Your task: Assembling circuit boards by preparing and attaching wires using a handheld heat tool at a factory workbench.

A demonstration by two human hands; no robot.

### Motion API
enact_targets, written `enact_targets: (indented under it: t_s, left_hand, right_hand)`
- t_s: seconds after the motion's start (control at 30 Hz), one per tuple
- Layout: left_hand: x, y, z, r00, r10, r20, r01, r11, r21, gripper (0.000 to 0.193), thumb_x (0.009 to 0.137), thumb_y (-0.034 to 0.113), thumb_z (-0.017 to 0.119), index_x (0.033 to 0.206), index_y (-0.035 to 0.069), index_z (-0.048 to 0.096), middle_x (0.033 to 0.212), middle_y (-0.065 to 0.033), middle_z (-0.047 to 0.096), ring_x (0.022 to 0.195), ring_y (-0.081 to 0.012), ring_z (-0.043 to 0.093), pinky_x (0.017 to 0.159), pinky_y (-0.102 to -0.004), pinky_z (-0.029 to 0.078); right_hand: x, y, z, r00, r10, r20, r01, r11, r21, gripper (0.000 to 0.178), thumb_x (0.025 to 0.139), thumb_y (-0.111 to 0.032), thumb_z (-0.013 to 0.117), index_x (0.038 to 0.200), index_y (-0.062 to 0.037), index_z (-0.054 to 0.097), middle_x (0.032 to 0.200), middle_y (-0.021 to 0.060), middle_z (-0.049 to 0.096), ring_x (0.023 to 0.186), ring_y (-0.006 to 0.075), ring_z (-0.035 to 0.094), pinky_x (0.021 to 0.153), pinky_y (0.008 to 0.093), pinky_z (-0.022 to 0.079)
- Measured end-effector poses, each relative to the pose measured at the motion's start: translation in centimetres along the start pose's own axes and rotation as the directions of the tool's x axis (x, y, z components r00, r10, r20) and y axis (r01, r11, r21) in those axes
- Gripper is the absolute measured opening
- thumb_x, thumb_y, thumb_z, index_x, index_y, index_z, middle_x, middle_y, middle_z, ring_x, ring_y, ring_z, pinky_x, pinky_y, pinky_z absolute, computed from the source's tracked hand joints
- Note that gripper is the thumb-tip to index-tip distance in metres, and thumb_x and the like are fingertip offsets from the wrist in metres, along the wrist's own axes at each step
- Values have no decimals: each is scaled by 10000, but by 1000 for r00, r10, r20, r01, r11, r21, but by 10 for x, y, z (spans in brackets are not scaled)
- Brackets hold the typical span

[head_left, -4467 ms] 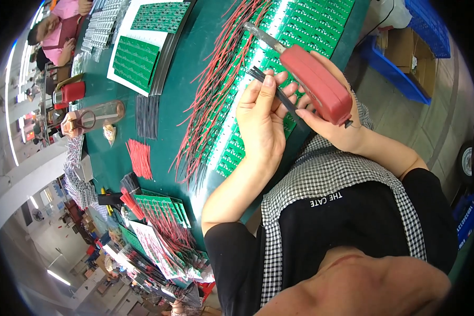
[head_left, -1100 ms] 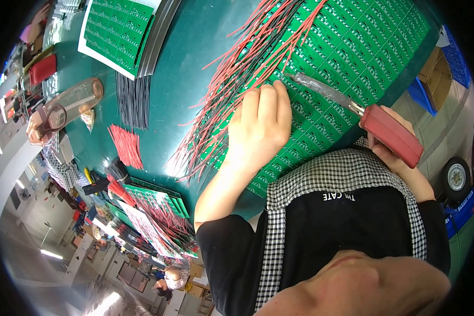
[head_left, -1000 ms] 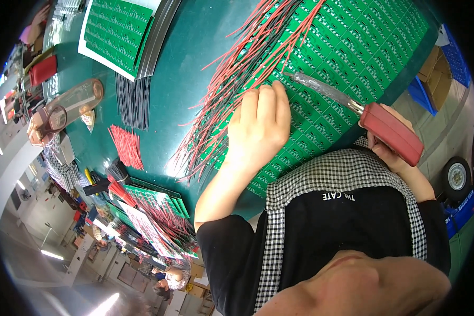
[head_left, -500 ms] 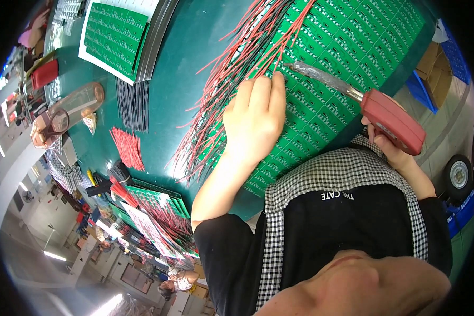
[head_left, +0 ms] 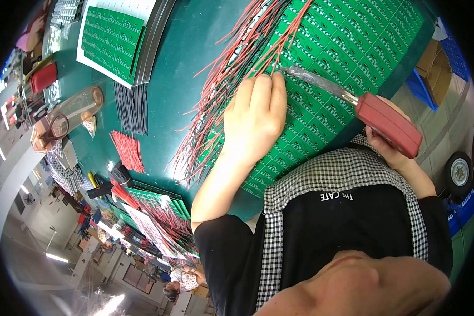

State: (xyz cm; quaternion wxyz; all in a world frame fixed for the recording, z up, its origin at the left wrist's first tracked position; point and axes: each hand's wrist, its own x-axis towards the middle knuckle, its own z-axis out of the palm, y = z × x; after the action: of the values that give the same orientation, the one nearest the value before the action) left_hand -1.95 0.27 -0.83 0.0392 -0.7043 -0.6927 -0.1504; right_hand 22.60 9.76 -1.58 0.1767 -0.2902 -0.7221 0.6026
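Large green circuit board panels [head_left: 321,126] lie on the table before me, with many red and black wires [head_left: 237,79] spread along their left side. My left hand [head_left: 255,110] rests on the boards, fingers bent and together, closed at the end of a thin red wire near the fingertips. In my right hand [head_left: 387,145] is a soldering iron [head_left: 387,124] with a red handle and a grey wrapped barrel. Its tip points left and is close to the left fingertips; whether it touches the wire I cannot tell.
Left on the green table are a stack of boards [head_left: 113,45], bundles of black wires [head_left: 132,108] and red wires [head_left: 127,151], and a clear pinkish bottle [head_left: 81,105]. Wired boards [head_left: 160,200] lie nearer me. Beyond the right edge stand a cardboard box [head_left: 433,73] and a wheel [head_left: 459,175].
The soldering iron has shifted slightly left and down, bringing its tip nearer the left fingertips. My left hand has stayed almost where it was.
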Motion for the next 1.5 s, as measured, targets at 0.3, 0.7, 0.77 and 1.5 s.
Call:
enact_targets:
  t_s: [0.3,0.7,0.77,1.5]
  left_hand:
    - [0,-5,5,998,52,-45,-52,999,13,267,616,48,545,875,-16,560,756,-74,501,671,-171,518,513,-239,451]
    - [-1,-1,5,999,37,-17,-36,999,37,261,632,53,537,881,-23,552,768,-85,510,684,-180,521,536,-242,453]
    - [0,-1,5,999,40,-21,-39,999,38,262,632,54,536,883,-21,551,770,-85,510,686,-180,521,536,-243,453]
    - [17,2,4,999,-11,31,11,1000,16,292,612,21,545,900,6,586,742,-48,510,624,-165,508,527,-265,431]
  right_hand:
    - [1,-2,-1,1000,11,-7,-11,999,43,489,692,-180,669,1102,23,497,1005,114,557,679,116,543,622,223,434]
    - [-3,-5,-1,984,180,4,-170,919,356,628,688,-197,687,1190,44,396,964,101,577,652,71,500,587,187,406]
    - [-2,-6,-3,986,166,-15,-150,920,362,669,688,-197,692,1213,53,362,923,85,586,639,56,484,578,177,397]
    - [6,-4,-12,975,222,5,-207,896,392,655,702,-184,682,1224,32,349,926,86,586,669,53,492,593,172,406]
